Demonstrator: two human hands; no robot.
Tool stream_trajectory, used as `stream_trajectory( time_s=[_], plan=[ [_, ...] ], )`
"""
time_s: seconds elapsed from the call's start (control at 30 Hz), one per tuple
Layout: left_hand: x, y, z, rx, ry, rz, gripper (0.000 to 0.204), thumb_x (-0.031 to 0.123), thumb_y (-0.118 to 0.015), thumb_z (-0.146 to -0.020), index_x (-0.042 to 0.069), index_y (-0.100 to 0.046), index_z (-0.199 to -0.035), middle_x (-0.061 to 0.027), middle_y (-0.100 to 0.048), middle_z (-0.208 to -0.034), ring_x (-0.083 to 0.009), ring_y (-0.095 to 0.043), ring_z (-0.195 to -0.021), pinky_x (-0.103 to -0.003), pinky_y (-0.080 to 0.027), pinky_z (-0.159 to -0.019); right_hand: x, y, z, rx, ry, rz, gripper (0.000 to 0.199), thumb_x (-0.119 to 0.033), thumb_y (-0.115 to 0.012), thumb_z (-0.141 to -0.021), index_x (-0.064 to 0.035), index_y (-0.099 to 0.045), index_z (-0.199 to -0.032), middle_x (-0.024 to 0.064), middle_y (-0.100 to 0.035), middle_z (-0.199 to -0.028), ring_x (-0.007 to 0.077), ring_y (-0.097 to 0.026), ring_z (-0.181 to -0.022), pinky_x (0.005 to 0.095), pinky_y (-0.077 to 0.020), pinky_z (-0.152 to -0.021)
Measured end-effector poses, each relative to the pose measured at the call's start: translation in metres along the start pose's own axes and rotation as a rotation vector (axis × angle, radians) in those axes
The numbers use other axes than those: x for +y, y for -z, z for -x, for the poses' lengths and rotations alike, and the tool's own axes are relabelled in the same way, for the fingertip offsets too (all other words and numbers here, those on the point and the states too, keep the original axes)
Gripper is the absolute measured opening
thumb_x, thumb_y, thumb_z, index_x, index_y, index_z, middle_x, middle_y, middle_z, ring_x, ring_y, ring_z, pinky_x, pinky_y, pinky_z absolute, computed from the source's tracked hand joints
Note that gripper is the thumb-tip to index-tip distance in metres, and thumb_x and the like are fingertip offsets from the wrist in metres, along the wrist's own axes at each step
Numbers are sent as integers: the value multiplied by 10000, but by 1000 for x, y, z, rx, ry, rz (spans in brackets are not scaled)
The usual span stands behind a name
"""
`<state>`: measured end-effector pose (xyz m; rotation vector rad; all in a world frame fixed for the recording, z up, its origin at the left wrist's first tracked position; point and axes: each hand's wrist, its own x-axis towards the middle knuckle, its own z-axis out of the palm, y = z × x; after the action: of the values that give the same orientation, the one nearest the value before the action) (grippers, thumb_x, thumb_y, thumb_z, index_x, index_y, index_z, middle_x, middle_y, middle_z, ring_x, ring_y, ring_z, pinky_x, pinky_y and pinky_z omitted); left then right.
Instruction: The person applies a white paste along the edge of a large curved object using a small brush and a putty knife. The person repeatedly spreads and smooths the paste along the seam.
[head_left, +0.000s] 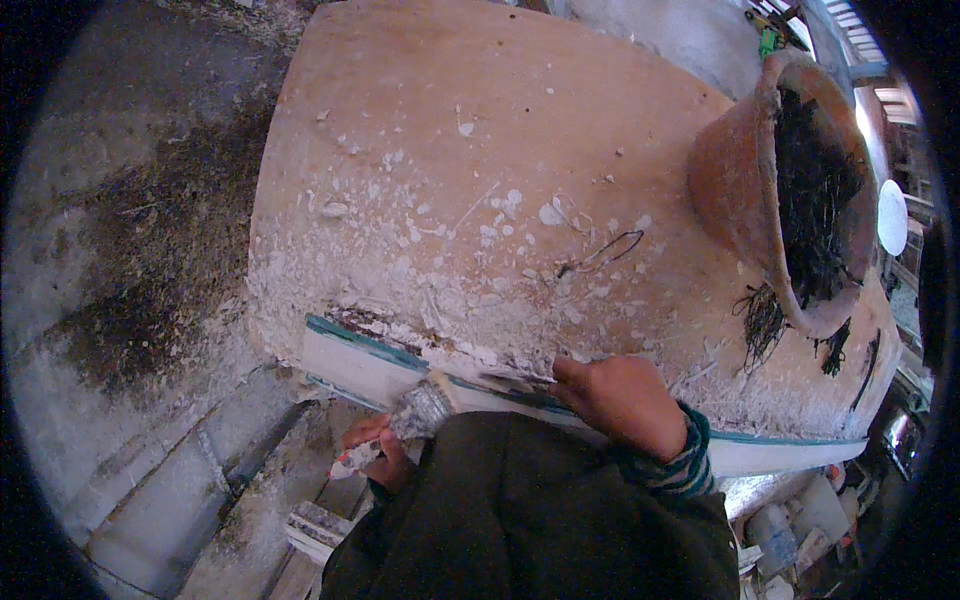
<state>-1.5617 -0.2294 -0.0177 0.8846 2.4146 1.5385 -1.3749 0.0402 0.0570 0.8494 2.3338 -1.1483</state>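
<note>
A tan tabletop (480, 120) fills the upper middle, strewn with white paint flakes (470, 230) that thicken toward its near edge. Its white front edge with a teal stripe (360, 355) shows bare scraped patches. My right hand (620, 400), in a striped cuff, rests on that near edge, gripping a thin flat scraper blade (515, 378) that is mostly hidden. Lower left, my left hand (375, 455) holds a worn paintbrush (425, 405) whose bristles point at the table's edge. A dark green garment (530, 520) covers my body below.
A terracotta pot (740, 190) lies on its side at the table's right, dark roots (810, 190) spilling from its mouth. A thin black wire loop (610, 248) lies on the tabletop. Dirty concrete floor (130, 300) spreads to the left; bottles and clutter (790, 530) sit at lower right.
</note>
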Motion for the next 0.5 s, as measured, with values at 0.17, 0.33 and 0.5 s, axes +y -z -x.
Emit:
stream_trajectory(
  time_s=[0.17, 0.33, 0.5],
  plan=[
    [0, -3, 1, 13, -13, 52, 245, 237, -594, -856, 65, -433, -919, -101, -541, -856, -204, -538, -782, -327, -462, -717, 0, 35, 22, 69, -94, -13, 203, -328, -557, -836, -126, -581, -832, 156, -578, -609, 365, -584, -582, 473, -447, -504],
    [1, -1, 1, 1, -12, 57, 263, 246, -596, -853, 58, -429, -930, -104, -539, -857, -208, -539, -783, -328, -462, -721, -6, 9, -6, -18, -21, 26, 189, -317, -573, -828, -129, -594, -840, 149, -587, -621, 359, -589, -600, 451, -469, -539],
    [-3, -5, 1, 29, -33, 106, 265, 243, -601, -848, 56, -432, -932, -110, -536, -848, -204, -538, -781, -332, -461, -715, -8, 29, 13, -45, -112, -35, 196, -319, -558, -838, -126, -587, -828, 153, -603, -669, 361, -594, -623, 460, -465, -544]
  ],
)
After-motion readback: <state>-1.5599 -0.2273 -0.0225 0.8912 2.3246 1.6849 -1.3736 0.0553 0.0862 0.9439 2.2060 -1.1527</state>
